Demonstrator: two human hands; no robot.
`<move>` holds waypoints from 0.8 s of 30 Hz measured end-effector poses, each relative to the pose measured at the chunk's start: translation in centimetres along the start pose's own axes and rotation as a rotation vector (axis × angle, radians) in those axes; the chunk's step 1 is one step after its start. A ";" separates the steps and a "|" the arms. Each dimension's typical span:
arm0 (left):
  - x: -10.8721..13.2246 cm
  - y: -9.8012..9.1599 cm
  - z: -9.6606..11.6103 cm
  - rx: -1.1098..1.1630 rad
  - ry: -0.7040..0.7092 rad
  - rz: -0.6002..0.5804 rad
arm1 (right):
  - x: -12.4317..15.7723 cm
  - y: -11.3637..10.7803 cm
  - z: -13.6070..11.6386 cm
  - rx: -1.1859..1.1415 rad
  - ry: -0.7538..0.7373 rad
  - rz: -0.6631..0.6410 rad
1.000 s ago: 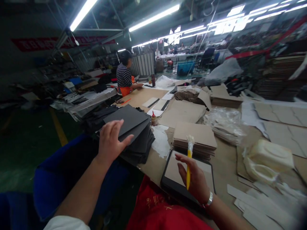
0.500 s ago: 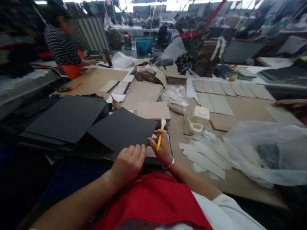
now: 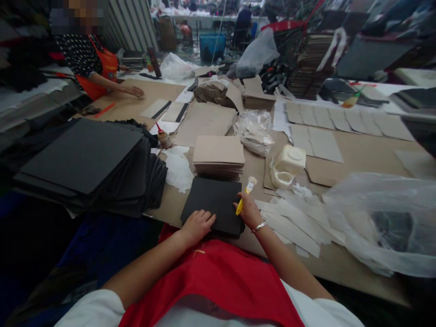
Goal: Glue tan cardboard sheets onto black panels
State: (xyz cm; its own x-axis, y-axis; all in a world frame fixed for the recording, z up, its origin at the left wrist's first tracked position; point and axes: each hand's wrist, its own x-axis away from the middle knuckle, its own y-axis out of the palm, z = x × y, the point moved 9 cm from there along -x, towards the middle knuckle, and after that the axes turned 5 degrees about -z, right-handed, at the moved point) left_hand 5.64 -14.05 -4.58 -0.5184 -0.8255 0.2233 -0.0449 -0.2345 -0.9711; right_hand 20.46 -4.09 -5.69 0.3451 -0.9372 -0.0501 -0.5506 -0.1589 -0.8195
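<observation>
The black sheet point(image 3: 211, 200) has been lowered flat at the table point(image 3: 172, 206), beneath the extended left hand point(image 3: 197, 225); smearing could be caused by tilting the yellow brush point(image 3: 246, 193) gripped in the right hand point(image 3: 250, 211).

Brown tbl point(image 3: 172, 206): blk stack point(image 3: 85, 159) L, blk-topped pile point(image 3: 213, 202) front, tan boards point(image 3: 218, 152) ctr, pale strips point(image 3: 293, 227) & bag point(image 3: 357, 213) R.

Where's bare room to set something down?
Brown board shows between the grey panels and clear plastic bag; a narrow tabletop strip runs between the large black stack and the black sheets under the left hand. Crowded: beside the right hand, with pale offcuts.
</observation>
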 end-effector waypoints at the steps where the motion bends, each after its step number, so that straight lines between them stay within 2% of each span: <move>1: -0.2 -0.1 0.2 0.004 0.006 -0.005 | -0.2 0.1 -0.2 0.028 -0.014 -0.011; 4: -0.7 -0.2 0.6 0.010 0.030 -0.027 | -0.2 -1.7 -0.6 0.143 -0.033 0.043; 7: -1.3 -0.5 0.5 0.034 0.059 -0.011 | -0.3 -7.2 -0.8 0.171 -0.036 0.249; 10: -3.2 -2.6 0.0 0.106 0.136 0.107 | -2.6 -13.1 -0.9 -0.085 -0.008 0.410; 12: -5.4 -5.3 -0.9 0.142 0.174 0.250 | -6.4 -14.6 -1.7 -0.401 0.025 0.358; 13: -6.8 -6.7 -1.6 0.145 0.163 0.324 | -8.8 -14.2 -2.6 -0.560 0.035 0.284; 15: -9.9 -8.9 -3.6 0.124 0.069 0.428 | -13.6 -12.0 -5.1 -0.768 0.058 0.114; 17: -12.8 -10.0 -5.9 0.102 -0.072 0.440 | -17.8 -9.1 -7.4 -0.875 0.098 0.006; 19: -15.1 -9.8 -7.6 0.099 -0.171 0.391 | -21.2 -5.9 -9.2 -0.892 0.115 -0.115; 21: -16.2 -9.2 -8.5 0.108 -0.205 0.349 | -23.9 -3.2 -10.1 -0.829 0.138 -0.235; 24: -16.6 -8.4 -8.8 0.110 -0.207 0.330 | -27.3 -1.3 -9.5 -0.727 0.187 -0.277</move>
State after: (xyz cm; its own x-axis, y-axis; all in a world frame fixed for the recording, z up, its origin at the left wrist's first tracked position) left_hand 7.12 6.11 -0.83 -0.3063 -0.9489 -0.0757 0.1925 0.0162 -0.9812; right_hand 4.54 18.73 2.22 0.4444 -0.8601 0.2505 -0.8432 -0.4960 -0.2073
